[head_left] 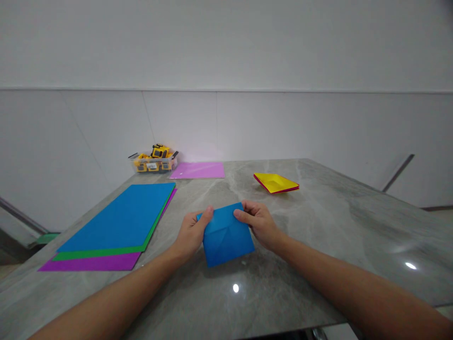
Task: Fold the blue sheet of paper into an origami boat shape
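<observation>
A folded piece of blue paper with creases across its face is held up between both hands, near the front middle of the table. My left hand pinches its upper left corner, thumb on the near face. At the upper right corner my right hand grips it, the thumb likewise in front and the fingers mostly behind. Beyond the right hand lie folded papers, yellow on top with red beneath. To the left is a stack of large sheets, with blue over green and purple.
A clear plastic bin with yellow toy vehicles stands at the far left, against the white wall. Beside it lie pink sheets. The grey marble-patterned table has its front edge just below my forearms.
</observation>
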Available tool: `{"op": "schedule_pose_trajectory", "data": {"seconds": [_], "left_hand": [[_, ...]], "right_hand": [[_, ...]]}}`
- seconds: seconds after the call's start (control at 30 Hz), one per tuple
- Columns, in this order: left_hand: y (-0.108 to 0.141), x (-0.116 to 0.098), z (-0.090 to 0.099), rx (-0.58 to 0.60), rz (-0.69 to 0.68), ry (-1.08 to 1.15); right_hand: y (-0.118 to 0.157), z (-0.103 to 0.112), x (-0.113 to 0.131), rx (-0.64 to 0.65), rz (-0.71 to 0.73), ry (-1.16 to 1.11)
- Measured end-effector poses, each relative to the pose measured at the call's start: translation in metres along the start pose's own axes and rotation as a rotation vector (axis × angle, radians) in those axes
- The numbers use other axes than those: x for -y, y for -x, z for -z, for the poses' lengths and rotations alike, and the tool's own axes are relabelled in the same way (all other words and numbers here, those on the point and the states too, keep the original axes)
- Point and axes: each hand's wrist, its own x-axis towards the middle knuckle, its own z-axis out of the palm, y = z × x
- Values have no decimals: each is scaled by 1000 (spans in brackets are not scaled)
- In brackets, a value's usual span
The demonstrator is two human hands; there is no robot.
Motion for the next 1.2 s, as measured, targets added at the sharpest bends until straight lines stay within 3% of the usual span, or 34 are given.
{"op": "schedule_pose_trajectory", "data": {"seconds": [0.1, 0.2, 0.33, 0.4, 0.67, 0.87, 1.1, 1.2], "left_hand": [[0, -1, 1, 29, 35, 89], [-1, -6, 5, 162, 124, 159], [-1, -13, 11, 425, 272, 69], [0, -13, 12, 487, 299, -27], [0, -9, 10, 417, 300, -107], [-4, -7, 13, 307, 216, -132], [-2, -11, 19, 571, 341, -102], [0, -13, 18, 586, 342, -9]], "right_hand": [[0, 0, -1, -19, -27, -54], [0, 2, 0, -11, -79, -61], [1, 5, 3, 148, -180, 10], [2, 4, 3, 230, -203, 58], [1, 4, -2, 394, -227, 160], [2, 9, -6, 454, -263, 155], [8, 7, -7, 613, -303, 114], [9, 5, -6, 618, -321, 58]]}}
